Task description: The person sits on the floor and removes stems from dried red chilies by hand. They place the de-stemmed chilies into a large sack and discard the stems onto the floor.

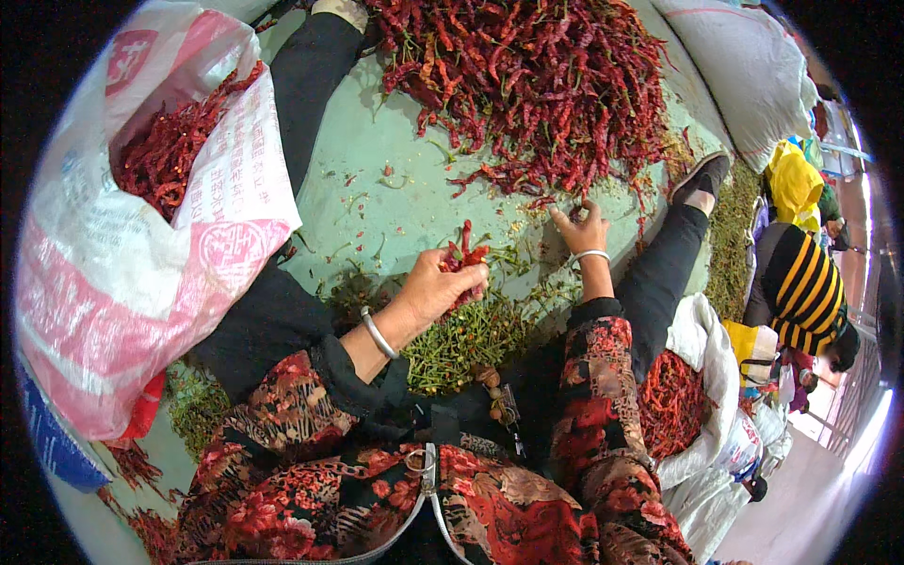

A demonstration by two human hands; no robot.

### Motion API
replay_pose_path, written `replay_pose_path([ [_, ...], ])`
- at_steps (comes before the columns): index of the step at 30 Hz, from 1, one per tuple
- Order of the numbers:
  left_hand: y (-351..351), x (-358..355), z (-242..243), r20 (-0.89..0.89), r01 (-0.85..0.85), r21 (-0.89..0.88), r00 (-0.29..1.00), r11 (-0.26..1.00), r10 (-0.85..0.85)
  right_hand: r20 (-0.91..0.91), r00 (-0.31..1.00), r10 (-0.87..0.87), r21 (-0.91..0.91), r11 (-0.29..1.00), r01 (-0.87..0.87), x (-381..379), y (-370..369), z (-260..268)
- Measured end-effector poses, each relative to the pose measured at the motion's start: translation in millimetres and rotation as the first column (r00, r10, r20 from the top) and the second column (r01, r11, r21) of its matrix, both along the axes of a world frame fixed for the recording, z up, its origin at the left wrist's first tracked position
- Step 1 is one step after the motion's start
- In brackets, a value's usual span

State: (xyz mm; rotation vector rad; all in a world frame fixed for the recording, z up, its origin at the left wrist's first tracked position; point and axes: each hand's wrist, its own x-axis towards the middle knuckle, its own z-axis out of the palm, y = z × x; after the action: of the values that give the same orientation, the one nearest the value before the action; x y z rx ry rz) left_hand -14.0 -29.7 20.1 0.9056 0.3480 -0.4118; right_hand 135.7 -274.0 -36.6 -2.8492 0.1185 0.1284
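My left hand [432, 286] is closed around several dried red chillies [466, 258], their tips poking out above the fingers. Below it lies a heap of green chilli stems [466, 346] between my legs. My right hand [585, 229] is at the near edge of a large pile of dried red chillies [537, 92]. Its thumb and forefinger curl around a small dark spot, and I cannot tell whether a chilli is between them. Each wrist wears a silvery bangle.
On the left stands a white and pink woven sack [233, 176] holding chillies. At right, another white sack [696, 332] holds red chillies. A full white sack [748, 78] lies at upper right. Loose stems and seeds dot the green floor [346, 169]. A person in a striped top [805, 289] bends nearby.
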Motion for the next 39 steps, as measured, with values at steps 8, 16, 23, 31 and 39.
replay_pose_path([
  [8, -3.7, 0.9, -6.5, -0.031, -0.013, -0.001, 0.999, 1.000, 0.013, 0.155, 0.987, 0.048, -0.013, 0.999, -0.047, -0.7, 74.6, -11.5],
  [16, -1.3, -3.7, -8.0, -0.002, -0.058, 0.067, 0.998, 0.996, 0.058, -0.059, 0.998, -0.016, 0.620, 0.783, 0.049, -22.8, 46.3, 29.0],
  [23, 2.4, -7.3, -9.5, -0.032, -0.043, -0.099, 0.999, 0.994, 0.040, -0.192, 0.980, -0.049, 0.917, 0.346, 0.197, -87.0, -82.8, 149.0],
  [31, -9.3, -2.0, -15.2, -0.025, -0.079, -0.020, 0.997, 0.997, 0.078, 0.023, 0.959, -0.282, -0.607, 0.758, 0.237, -145.6, -243.2, 211.6],
  [39, -4.0, 7.5, -10.6, -0.213, -0.119, -0.009, 0.970, 0.993, 0.115, 0.275, 0.884, 0.379, -0.088, 0.925, -0.369, 21.7, 50.6, 29.8],
])
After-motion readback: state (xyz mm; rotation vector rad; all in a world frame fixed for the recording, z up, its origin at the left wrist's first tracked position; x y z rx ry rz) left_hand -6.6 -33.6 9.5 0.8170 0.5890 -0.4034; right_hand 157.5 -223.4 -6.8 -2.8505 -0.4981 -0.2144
